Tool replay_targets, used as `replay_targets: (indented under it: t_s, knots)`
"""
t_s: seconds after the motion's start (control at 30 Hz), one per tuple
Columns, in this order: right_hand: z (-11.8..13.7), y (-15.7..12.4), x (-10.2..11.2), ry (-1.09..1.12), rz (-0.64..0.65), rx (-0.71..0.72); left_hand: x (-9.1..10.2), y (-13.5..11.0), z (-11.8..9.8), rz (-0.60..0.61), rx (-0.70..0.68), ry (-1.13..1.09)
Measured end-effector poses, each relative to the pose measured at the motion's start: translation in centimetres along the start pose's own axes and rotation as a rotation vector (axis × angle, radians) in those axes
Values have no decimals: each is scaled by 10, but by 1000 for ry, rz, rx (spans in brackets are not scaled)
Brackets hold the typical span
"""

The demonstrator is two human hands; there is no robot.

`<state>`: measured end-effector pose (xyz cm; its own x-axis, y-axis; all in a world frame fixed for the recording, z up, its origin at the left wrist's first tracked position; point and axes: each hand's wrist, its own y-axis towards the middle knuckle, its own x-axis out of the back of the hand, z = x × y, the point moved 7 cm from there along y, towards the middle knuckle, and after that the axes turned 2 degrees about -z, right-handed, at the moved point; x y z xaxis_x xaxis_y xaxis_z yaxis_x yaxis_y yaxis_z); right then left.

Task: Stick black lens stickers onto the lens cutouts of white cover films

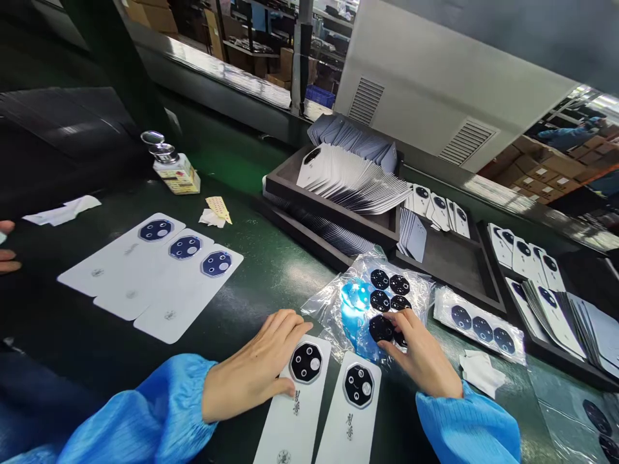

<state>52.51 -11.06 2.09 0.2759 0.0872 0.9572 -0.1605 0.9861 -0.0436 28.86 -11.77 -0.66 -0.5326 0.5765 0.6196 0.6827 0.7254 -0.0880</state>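
Note:
My left hand (254, 370) rests on the upper edge of a white phone back cover (294, 403), beside its black camera ring, fingers curled and pressing down. A second white cover (351, 412) lies right of it. My right hand (418, 351) pinches a black round camera-lens piece (380, 328) on a clear plastic sheet (338, 303) that carries several more such discs (389, 291). Both my sleeves are blue.
Three white covers (145, 274) lie at left on the green mat. Black trays (333, 209) hold fanned stacks of covers at the back and right. A small bottle (175, 169) stands behind. Another person's fingers (7, 254) show at the left edge. A disc strip (478, 325) lies right.

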Motion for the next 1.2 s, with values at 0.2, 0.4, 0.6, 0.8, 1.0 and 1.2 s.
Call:
replay_targets:
  t_s: [0.2, 0.4, 0.6, 0.8, 1.0, 1.2]
  knots:
    - [3, -7, 2, 91, -88, 45, 2, -1, -7, 111, 46, -181]
    - [-4, -11, -4, 142, -94, 24, -33, -11, -2, 287, -31, -797]
    - [-11, -12, -13, 146, -113, 5, -38, 6, 7, 105, 164, -1169]
    - [-3, -11, 2, 189, -113, 36, 1, 52, -19, -51, 165, -1092]
    - [-19, -24, 9, 310, -237, -22, -2, 78, -29, -12, 162, -1101]
    - [-27, -31, 6, 393, -359, -58, -5, 86, -27, -10, 151, -1077]
